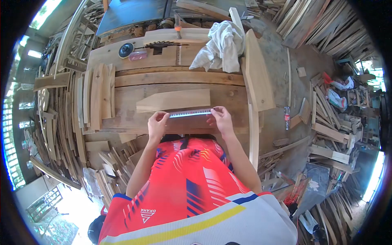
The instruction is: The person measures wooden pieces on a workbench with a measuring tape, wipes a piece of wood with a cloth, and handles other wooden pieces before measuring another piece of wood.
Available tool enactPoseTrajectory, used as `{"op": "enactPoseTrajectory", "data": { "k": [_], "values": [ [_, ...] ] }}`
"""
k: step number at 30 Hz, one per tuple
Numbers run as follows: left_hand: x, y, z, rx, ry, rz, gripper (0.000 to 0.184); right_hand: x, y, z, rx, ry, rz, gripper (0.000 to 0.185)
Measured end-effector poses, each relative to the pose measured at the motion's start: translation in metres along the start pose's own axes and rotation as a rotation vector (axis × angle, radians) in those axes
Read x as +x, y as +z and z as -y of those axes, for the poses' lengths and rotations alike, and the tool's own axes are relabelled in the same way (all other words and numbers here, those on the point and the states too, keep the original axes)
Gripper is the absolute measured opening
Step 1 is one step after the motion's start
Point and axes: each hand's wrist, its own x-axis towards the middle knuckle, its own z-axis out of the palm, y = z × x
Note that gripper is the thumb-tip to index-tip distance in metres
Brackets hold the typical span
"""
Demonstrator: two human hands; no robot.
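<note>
Between my two hands a white measuring tape strip (190,113) with dark markings is stretched straight, just above the workbench's near edge. My left hand (157,126) pinches its left end. The other end is between the thumb and fingers of my right hand (221,120), with some lower fingers curled. Right behind the strip, a pale wooden board (174,100) with a slanted left end lies flat on the brown workbench (228,100). I cannot make out whether the strip touches the board.
Several planks (97,96) lie at the bench's left. A white cloth (222,47), a hammer (177,26), a black disc (126,50) and a saw blade (161,44) are at the back. A long board (258,73) runs along the right; a bottle (287,117) stands beyond it.
</note>
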Motion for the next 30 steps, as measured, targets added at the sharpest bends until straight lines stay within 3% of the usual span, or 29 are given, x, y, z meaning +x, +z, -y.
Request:
{"op": "enactPoseTrajectory", "data": {
  "k": [9, 17, 30],
  "values": [
    [-0.005, 0.030, -0.011, -0.058, -0.063, -0.099, 0.025, 0.019, -0.027, 0.010, -0.034, -0.009, 0.112, 0.026],
    [0.002, 0.017, -0.007, -0.021, -0.098, -0.149, 0.028, 0.031, -0.019, 0.008, -0.051, 0.012, 0.183, 0.023],
    [-0.004, 0.022, -0.013, -0.028, -0.030, -0.320, 0.033, 0.036, -0.015, -0.001, -0.053, -0.009, 0.181, 0.022]
  ]
}}
